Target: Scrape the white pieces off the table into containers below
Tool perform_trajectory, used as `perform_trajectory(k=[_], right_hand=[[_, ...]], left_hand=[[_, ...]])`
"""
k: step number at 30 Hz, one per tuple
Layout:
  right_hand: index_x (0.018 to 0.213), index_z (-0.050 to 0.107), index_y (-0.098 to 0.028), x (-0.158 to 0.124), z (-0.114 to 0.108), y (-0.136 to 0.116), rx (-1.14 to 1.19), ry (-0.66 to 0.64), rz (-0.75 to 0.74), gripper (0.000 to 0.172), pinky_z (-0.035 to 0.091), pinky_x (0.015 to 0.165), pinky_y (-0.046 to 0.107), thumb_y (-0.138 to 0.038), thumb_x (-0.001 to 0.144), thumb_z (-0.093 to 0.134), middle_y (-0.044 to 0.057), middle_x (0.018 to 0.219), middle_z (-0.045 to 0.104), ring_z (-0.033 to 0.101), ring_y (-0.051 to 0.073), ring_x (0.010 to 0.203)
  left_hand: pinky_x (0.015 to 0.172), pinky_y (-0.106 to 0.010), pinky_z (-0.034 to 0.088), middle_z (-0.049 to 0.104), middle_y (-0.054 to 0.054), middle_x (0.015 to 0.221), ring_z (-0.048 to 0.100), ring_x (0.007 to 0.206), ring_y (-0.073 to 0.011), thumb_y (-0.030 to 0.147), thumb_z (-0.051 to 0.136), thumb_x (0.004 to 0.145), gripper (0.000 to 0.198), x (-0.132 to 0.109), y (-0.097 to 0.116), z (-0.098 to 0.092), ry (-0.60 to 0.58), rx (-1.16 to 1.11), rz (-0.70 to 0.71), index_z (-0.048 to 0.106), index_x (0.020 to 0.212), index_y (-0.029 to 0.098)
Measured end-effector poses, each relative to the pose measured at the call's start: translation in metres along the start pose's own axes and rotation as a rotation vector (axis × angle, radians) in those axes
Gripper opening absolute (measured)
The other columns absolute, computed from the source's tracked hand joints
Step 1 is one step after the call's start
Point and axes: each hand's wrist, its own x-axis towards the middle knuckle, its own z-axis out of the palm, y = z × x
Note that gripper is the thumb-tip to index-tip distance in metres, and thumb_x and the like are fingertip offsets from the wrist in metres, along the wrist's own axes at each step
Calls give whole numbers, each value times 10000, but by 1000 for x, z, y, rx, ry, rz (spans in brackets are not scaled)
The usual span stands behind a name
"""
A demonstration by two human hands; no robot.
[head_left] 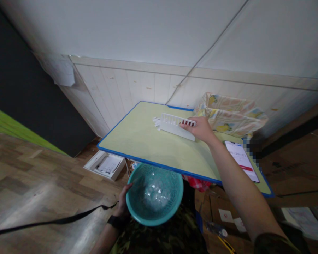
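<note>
My left hand (123, 201) grips the left rim of a teal plastic colander (154, 221) in my lap, below the table's front edge. Clear, shiny plastic pieces (157, 192) lie in its bottom; their exact kind is hard to make out. On the table, my right hand (200, 129) is closed around the right end of a white plastic piece with a row of slots (175, 131), fingers showing through the slots. Small white scraps (157, 122) lie at its left end, touching or close to it.
The pale yellow table (132, 130) has a blue edge. A fabric-lined basket (229, 118) stands at its back right, and a phone (242, 160) lies at the right. Below are an open white box (104, 165), a clear bottle (216, 229) and a yellow cutter (227, 244).
</note>
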Motion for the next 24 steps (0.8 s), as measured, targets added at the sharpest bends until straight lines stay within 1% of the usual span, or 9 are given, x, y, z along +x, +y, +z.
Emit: perform_trajectory(k=[4,6,9,12,16,19,24], right_hand=[[688,695,-146,0,1,-1,-33,-31,-19,347,280,531,248,-458,812,605,-5,573,574,463,115,534],[673,685,-149,0,2,-1,-40,-36,-35,345,280,536,249,-452,814,602,-8,566,563,458,113,531],[678,686,-151,0,3,-2,-42,-41,-38,329,283,543,252,-438,815,603,-10,571,566,460,112,530],[686,687,-152,0,3,-3,-59,-49,-29,316,282,545,257,-425,818,599,-6,578,575,469,117,533],[696,675,-150,0,1,-5,-66,-52,-13,298,278,537,262,-411,815,594,2,579,578,493,131,545],[703,666,-150,0,-6,-8,-85,-62,10,289,276,531,262,-409,810,597,3,576,573,498,135,543],[641,611,-158,0,-29,-22,-182,-130,-24,306,277,538,262,-410,815,597,-1,559,544,482,127,532]], left_hand=[[517,-309,537,746,-87,597,671,480,-211,236,684,770,159,5,-1,-4,-10,3,-9,714,672,114],[513,-302,534,740,-81,582,664,467,-204,228,684,771,160,6,-1,-5,-10,1,-6,707,656,119],[542,-323,546,727,-69,555,652,449,-203,233,683,767,152,7,-2,-6,-15,-6,-6,706,662,126],[599,-364,565,723,-62,550,668,471,-224,235,682,756,127,8,-3,-7,-14,-9,-9,712,691,130],[593,-364,570,727,-69,562,662,460,-219,231,676,765,136,8,-3,-8,-16,3,-6,702,678,130],[597,-364,578,733,-71,573,672,477,-223,243,676,776,155,8,-2,-8,-13,9,-3,699,675,128],[673,-398,590,753,-79,619,735,642,-286,246,678,778,124,10,-1,-12,-6,-7,-23,717,754,130]])
